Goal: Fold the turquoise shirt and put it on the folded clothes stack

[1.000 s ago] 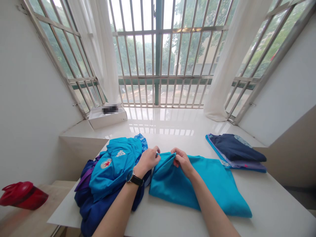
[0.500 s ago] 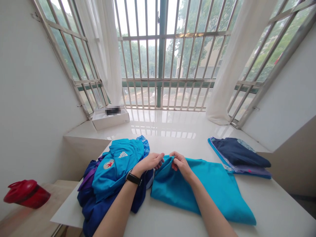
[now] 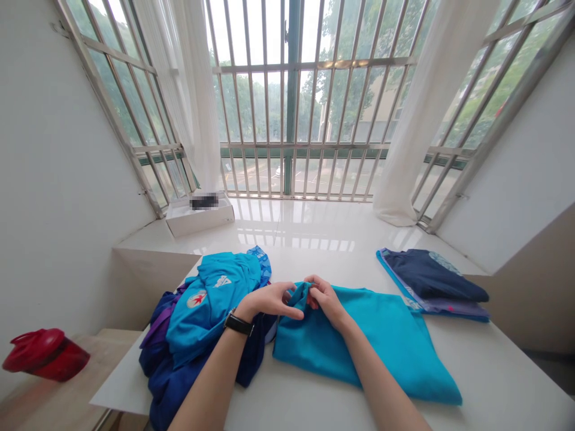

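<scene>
Over my feed, the right hand [image 3: 326,302] pinched a gathered fold of turquoise fabric between thumb and fingers, raising it near the far left corner of the piece. The left hand [image 3: 267,299], with a black-strapped wristwatch [image 3: 238,324] at its wrist, faced that fold with thumb and fingers spread around it; I could not tell whether its fingertips pressed on the material. The turquoise fabric itself, a smooth, folded, flat cloth [image 3: 395,341], lay across the middle of the glossy white tabletop [image 3: 503,371], its near edge slanting down toward the right.

To the left I had little side room: a crumpled pile of bright blue, navy and purple clothing [image 3: 204,317] sat just beside the cloth's left edge, and its navy part hung toward the table's near edge. At the right, the cloth's far corner met a neat stack of folded clothes with a navy piece on top [image 3: 433,275]; I could not make out whether they overlapped. White surface stretched from the cloth's right side to the table's right edge, and more ran beyond the hands to the barred window [image 3: 290,129]. A shallow white box [image 3: 197,222] stood well apart, at the sill's left end.
</scene>
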A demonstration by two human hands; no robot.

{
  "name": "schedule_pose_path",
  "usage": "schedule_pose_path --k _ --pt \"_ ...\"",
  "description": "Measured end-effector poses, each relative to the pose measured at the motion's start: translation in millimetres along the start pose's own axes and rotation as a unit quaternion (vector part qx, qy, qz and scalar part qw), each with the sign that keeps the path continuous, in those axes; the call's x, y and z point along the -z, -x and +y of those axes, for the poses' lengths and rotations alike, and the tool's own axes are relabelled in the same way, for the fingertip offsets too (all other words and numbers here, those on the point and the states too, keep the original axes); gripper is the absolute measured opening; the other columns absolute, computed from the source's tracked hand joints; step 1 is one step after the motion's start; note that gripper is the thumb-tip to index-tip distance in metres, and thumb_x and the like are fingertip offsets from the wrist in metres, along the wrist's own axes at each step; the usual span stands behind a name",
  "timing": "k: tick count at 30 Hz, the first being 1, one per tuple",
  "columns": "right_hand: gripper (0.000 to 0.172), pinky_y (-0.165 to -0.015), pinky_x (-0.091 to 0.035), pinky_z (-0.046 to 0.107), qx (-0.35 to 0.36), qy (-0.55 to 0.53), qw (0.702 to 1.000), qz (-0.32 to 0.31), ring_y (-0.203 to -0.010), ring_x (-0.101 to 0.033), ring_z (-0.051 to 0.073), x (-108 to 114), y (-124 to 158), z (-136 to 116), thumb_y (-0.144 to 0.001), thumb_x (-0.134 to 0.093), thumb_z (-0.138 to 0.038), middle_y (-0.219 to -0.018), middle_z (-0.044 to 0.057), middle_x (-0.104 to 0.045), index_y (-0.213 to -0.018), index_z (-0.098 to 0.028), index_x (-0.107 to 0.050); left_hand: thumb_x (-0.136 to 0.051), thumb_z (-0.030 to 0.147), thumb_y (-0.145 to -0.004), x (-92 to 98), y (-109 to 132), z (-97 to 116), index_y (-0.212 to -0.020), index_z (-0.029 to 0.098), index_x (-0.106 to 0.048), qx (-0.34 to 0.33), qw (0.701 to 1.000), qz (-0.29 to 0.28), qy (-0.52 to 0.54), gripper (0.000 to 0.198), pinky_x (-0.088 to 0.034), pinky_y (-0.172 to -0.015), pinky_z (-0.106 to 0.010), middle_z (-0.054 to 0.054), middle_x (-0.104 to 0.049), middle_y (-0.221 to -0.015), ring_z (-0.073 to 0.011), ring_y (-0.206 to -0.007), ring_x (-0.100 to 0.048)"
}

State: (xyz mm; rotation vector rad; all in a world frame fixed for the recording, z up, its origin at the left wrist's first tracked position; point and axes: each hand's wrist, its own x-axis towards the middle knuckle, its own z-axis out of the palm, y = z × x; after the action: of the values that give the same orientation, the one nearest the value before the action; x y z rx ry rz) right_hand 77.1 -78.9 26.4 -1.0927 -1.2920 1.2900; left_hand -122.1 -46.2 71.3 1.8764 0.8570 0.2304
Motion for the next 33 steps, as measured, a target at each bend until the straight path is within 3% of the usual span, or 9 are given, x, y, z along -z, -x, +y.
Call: schedule_pose_path --k 4,8,10,13,15,21,26,29,33 --pt "0.023 -0.044 -0.033 0.023 0.009 -0.002 1.0 -0.004 -0.041 -0.042 0.009 0 0 -1 -0.065 -0.049 -0.029 -0.052 -0.008 -0.056 -0.086 -0.022 -0.054 -0.084 0.049 -0.061 -2.0 3 7 -0.11 0.017 -0.061 -0.015 0.997 0.013 -0.077 0.063 -0.046 -0.068 -0.027 0.0 -0.063 -0.084 -0.0204 -0.079 -0.06" --pt "0.025 -0.044 -0.032 0.023 0.017 -0.001 1.0 -0.009 -0.044 -0.044 0.009 -2 1 -1 -0.069 -0.052 -0.031 -0.058 -0.007 -0.059 -0.092 -0.022 -0.055 -0.066 0.027 -0.075 -4.4 3 11 -0.103 0.018 -0.064 -0.067 0.992 0.026 -0.103 0.03 -0.043 -0.062 -0.024 0.001 -0.063 -0.082 -0.016 -0.071 -0.057" --pt "0.034 -0.044 -0.033 0.023 0.021 0.001 1.0 -0.007 -0.045 -0.046 0.009 -3 1 0 -0.071 -0.054 -0.031 -0.065 -0.006 -0.062 -0.103 -0.022 -0.054 -0.057 0.019 -0.075 -4.1 3 12 -0.1 0.018 -0.065 -0.079 0.991 0.033 -0.105 0.026 -0.042 -0.058 -0.022 0.002 -0.063 -0.078 -0.0146 -0.067 -0.056" --pt "0.047 -0.05 -0.041 0.025 0.04 0.034 0.999 0.004 -0.052 -0.053 0.011 -3 1 4 -0.075 -0.053 -0.03 -0.078 -0.004 -0.065 -0.121 -0.022 -0.048 -0.054 0.019 -0.075 -3.2 4 12 -0.105 0.018 -0.063 -0.025 0.996 0.026 -0.082 0.031 -0.044 -0.051 -0.022 0.002 -0.062 -0.074 -0.0146 -0.058 -0.059" --pt "0.045 -0.061 -0.048 0.028 0.066 0.104 0.992 0.014 -0.065 -0.061 0.013 -2 3 7 -0.08 -0.051 -0.029 -0.085 -0.001 -0.066 -0.124 -0.022 -0.048 -0.054 0.02 -0.076 -3.4 4 9 -0.107 0.017 -0.061 0.026 0.997 0.016 -0.065 0.032 -0.046 -0.047 -0.022 0.001 -0.062 -0.073 -0.0157 -0.053 -0.061" --pt "0.032 -0.095 -0.048 0.04 0.123 0.376 0.918 -0.011 -0.104 -0.063 0.023 1 11 8 -0.09 -0.051 -0.027 -0.113 0.01 -0.068 -0.12 -0.02 -0.06 -0.055 0.018 -0.077 -7.1 -1 -6 -0.092 0.016 -0.056 0.122 0.986 0.054 -0.102 0.015 -0.046 -0.041 -0.022 -0.001 -0.063 -0.065 -0.0203 -0.051 -0.066" --pt "0.031 -0.101 -0.046 0.04 0.133 0.48 0.867 -0.029 -0.115 -0.059 0.025 2 16 5 -0.093 -0.053 -0.031 -0.121 0.011 -0.066 -0.12 -0.021 -0.063 -0.056 0.017 -0.079 -6.9 1 -5 -0.095 0.017 -0.057 0.126 0.985 0.057 -0.101 0.016 -0.046 -0.044 -0.022 0.0 -0.064 -0.062 -0.02 -0.053 -0.067" --pt "0.033 -0.103 -0.044 0.04 0.132 0.506 0.852 -0.023 -0.12 -0.057 0.026 1 16 6 -0.093 -0.054 -0.033 -0.126 0.012 -0.064 -0.122 -0.02 -0.064 -0.056 0.015 -0.081 -3.8 4 1 -0.097 0.016 -0.06 0.107 0.973 0.117 -0.167 0.017 -0.048 -0.055 -0.023 -0.001 -0.067 -0.065 -0.0201 -0.063 -0.069" --pt "0.037 -0.109 -0.039 0.044 0.13 0.533 0.836 -0.022 -0.126 -0.053 0.027 -1 17 8 -0.095 -0.052 -0.035 -0.133 0.013 -0.062 -0.127 -0.02 -0.063 -0.053 0.018 -0.089 1.4 5 8 -0.101 0.016 -0.063 0.068 0.922 0.255 -0.282 0.015 -0.049 -0.076 -0.027 -0.008 -0.072 -0.093 -0.0218 -0.09 -0.068"
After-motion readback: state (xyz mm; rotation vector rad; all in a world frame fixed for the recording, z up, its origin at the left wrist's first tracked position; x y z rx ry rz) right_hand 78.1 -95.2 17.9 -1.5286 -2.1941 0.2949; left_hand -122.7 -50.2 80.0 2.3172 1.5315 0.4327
